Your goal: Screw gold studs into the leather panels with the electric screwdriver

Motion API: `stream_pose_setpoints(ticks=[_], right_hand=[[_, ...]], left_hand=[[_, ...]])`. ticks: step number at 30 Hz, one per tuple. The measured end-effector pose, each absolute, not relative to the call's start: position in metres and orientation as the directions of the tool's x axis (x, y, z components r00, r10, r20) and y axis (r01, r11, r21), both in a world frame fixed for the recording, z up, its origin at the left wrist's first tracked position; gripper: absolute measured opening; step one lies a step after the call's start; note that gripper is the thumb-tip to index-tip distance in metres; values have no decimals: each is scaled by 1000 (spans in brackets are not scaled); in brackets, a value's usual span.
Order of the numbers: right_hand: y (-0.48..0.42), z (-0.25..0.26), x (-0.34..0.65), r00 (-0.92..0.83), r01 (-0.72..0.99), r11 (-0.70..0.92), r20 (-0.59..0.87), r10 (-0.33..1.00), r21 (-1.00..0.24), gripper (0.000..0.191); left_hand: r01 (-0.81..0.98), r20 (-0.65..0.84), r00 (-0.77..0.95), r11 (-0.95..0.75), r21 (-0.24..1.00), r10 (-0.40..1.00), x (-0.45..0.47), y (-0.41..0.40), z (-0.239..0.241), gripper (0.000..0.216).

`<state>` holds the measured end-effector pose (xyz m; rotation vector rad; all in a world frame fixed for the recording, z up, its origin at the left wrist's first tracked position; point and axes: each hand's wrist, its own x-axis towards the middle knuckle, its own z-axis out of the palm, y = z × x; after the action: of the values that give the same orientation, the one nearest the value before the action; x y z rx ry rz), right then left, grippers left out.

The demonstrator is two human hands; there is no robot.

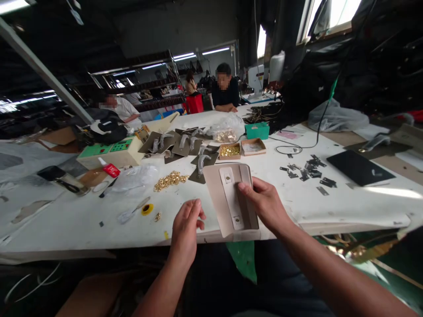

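Right now the right hand (264,204) fingers clamp the beige leather panel (231,200); left hand (185,229) hovers beside it, fingers loosely apart.

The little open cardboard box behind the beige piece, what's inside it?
The cardboard box holds a heap of small gold-coloured metal fittings. Its bottom is covered by them. The right hand rests on the beige piece; the left hand hovers beside it.

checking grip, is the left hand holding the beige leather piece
No, the left hand hangs free beside it; only the right hand rests on the beige leather piece.
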<state>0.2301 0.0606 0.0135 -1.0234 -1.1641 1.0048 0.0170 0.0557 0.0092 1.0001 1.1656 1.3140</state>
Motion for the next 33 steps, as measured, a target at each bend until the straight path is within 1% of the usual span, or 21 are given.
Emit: stream_pose_setpoints(ticks=[1,2,3,4,5,6,7,8,9,11,12,15,17,19,21,23,25,26,28,30,33], right_hand=[[57,17,227,103,-6,361,358,928,-933,25],[53,18,224,44,43,495,496,867,-868,23],[50,19,221,-45,68,619,618,785,-782,22],[48,18,218,-147,78,717,703,696,-693,25],[47,16,217,-244,89,781,747,619,-618,27],[46,14,216,-324,110,816,756,569,-567,30],[46,12,216,-383,144,829,742,550,-540,31],[46,10,217,-422,186,826,716,556,-532,33],[46,8,219,-446,234,812,683,578,-535,34],[45,7,224,-443,311,774,636,632,-552,34],[43,8,225,-420,326,749,622,661,-576,34],[36,12,225,-308,303,650,574,758,-696,29],[34,13,218,-228,342,566,518,825,-751,22],[35,10,208,-167,425,518,499,851,-742,19],[38,5,197,-147,486,502,500,854,-715,24],[40,-1,187,-132,503,495,503,854,-709,22],[41,-5,179,-91,480,472,493,865,-740,16],[41,-5,176,-68,448,457,480,875,-768,14],[41,-5,170,-42,369,420,436,899,-829,14],[41,-6,165,-42,308,400,407,912,-863,13],[44,-12,162,-61,333,477,486,872,-814,6]], left_hand=[[-242,-122,-2,118,963,993,13,50,10,43],[-314,-195,140,230,921,971,10,45,11,53],[-382,-241,277,336,861,930,7,40,14,64],[-441,-259,390,427,789,883,5,37,17,74],[-494,-261,455,485,721,851,3,34,20,80],[-540,-266,473,515,665,840,2,33,23,81],[-570,-284,463,528,630,839,0,32,25,77],[-576,-311,440,530,623,843,-1,33,27,68],[-558,-335,414,526,641,847,-2,34,27,57],[-483,-350,363,496,722,863,-2,36,24,38],[-444,-338,336,464,766,879,-2,37,21,34],[-364,-284,227,351,863,932,0,36,15,37],[-318,-246,149,282,905,958,2,34,12,39],[-271,-225,91,242,932,970,4,31,10,43],[-200,-189,28,191,961,981,5,28,8,45],[-95,-100,-37,96,991,994,6,27,6,43],[-11,-16,-73,15,1000,997,7,26,3,38],[8,-1,-80,1,1000,997,7,27,2,37],[9,-12,-82,12,1000,997,8,28,-1,35],[-7,-25,-83,24,1000,996,8,30,-3,34],[-25,-19,-96,17,1000,995,9,33,-4,32]])
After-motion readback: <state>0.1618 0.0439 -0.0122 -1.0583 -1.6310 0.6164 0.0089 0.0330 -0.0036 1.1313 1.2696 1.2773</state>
